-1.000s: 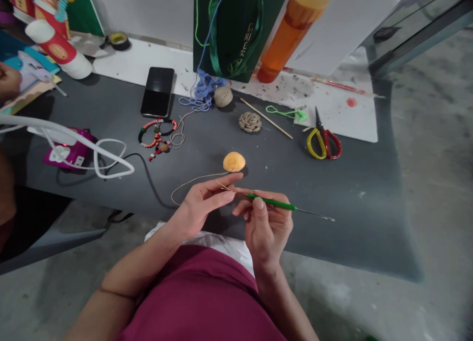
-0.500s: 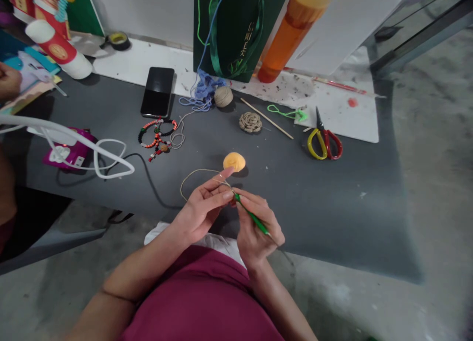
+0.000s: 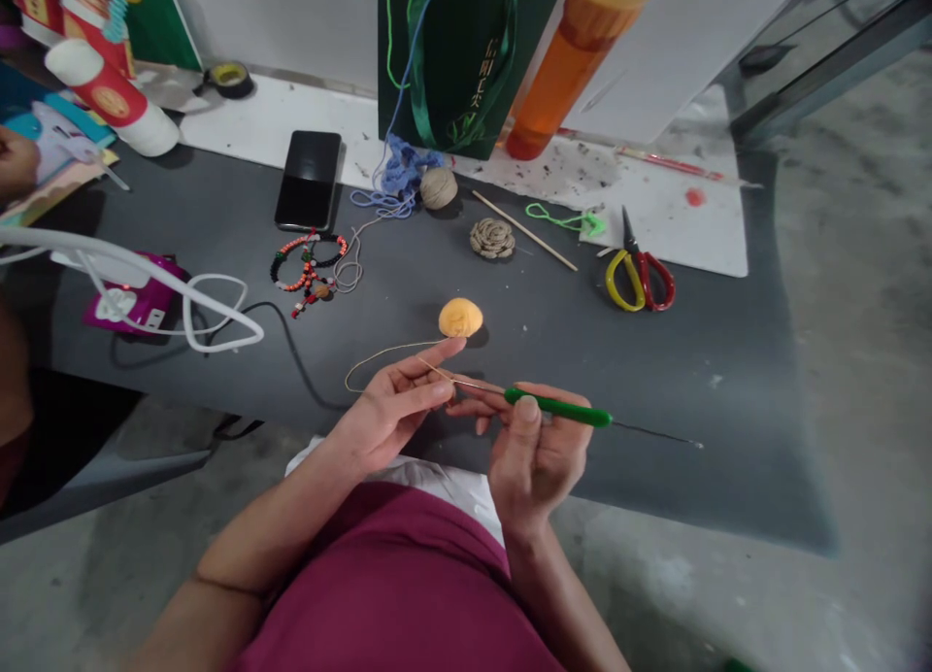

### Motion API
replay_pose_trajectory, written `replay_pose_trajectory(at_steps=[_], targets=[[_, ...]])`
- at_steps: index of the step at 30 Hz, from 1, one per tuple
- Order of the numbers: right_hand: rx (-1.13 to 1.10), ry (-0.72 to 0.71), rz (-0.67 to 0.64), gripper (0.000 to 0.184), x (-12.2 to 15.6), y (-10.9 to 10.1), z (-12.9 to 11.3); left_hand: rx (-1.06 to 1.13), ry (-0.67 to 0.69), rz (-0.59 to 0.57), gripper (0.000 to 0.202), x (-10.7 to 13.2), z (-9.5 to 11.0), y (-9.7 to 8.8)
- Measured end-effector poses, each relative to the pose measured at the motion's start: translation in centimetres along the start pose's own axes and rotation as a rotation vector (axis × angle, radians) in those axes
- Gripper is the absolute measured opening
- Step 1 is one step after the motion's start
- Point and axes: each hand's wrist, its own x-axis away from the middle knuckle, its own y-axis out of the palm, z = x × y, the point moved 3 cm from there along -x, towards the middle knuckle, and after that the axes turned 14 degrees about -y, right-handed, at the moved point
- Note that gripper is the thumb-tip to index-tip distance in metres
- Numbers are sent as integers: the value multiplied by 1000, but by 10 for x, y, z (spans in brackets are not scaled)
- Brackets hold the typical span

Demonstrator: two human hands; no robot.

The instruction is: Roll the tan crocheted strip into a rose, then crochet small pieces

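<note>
- Nearest you, your right hand is closed around the green-handled crochet hook, thumb on top of the grip. One metal end points at your other hand; the opposite end sticks out to the right above the table.
- The hook should be light and stiff, its smooth shafts likely slippery; hold it by the thick handle, and mind the thin tip on the right.
- Just left of it, your left hand pinches the pale thread between thumb and fingers, with the index finger stretched out. Any stitches in that pinch are too small to make out.
- The thread loops out on the table beyond that hand. It looks soft, thin and nearly weightless; a light pinch close to the hook's end should control it, while a hard tug could pull it tight or snag it.
- Right past your left fingertips sits the yellow ball, which the thread seems to run to. It is probably soft and light, apt to roll, so cup it rather than squeeze.
- Farther off lie a coiled brown rosette, a wooden stick and, to the right, scissors.
- At the back stand a dark green bag and an orange bottle.
</note>
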Motion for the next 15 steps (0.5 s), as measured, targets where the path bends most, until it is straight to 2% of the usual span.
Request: replay_pose_trajectory(at_steps=[4, 8, 11, 15], targets=[[-156, 185, -44, 10, -6, 1, 2, -13, -62, -51, 43, 0, -1, -3], [-301, 311, -63, 17, -9, 7, 7, -30, -80, -145, 38, 1, -2, 4], [-374, 285, -34, 17, -7, 13, 9, -64, -4, -133, 36, 2, -1, 11], [-329, 186, -6, 14, -4, 16, 8, -111, 79, -27, 36, 5, 2, 12]])
